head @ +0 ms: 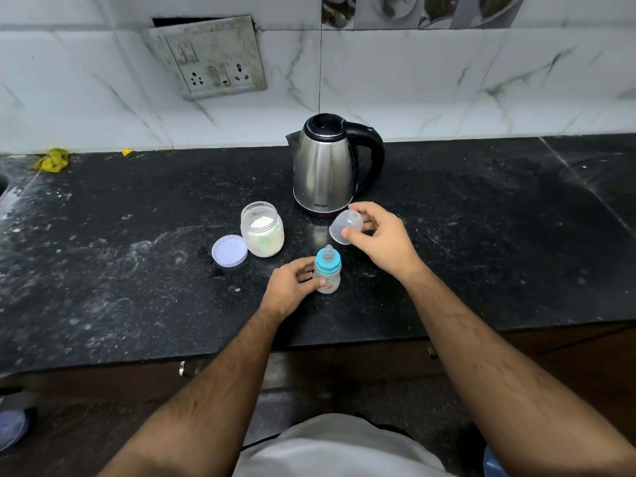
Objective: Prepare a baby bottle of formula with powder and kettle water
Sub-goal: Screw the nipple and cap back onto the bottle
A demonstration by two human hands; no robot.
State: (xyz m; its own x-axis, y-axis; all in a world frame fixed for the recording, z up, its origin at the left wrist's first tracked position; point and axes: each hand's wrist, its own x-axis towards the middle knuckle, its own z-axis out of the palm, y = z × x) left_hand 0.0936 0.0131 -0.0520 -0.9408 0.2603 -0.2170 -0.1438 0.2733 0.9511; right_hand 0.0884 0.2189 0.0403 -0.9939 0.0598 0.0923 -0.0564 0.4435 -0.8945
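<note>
Baby bottle (pixel 328 271): small, clear, blue collar with teat fitted, upright on the black bench (pixel 481 242). Left hand (pixel 292 287) wraps its fingers (pixel 318 283) closed around the bottle body from the left.

Clear dome cap (pixel 345 226): off the bottle, held above and right of it, pinched between thumb and fingers (pixel 358 212) of the right hand (pixel 382 235).

Powder jar (pixel 262 229): open, white powder inside, just beyond the left fingers; its lid (pixel 229 251) lies flat beside it, further left.

Steel kettle (pixel 330 165): black lid and handle, upright just beyond the right fingers.
</note>
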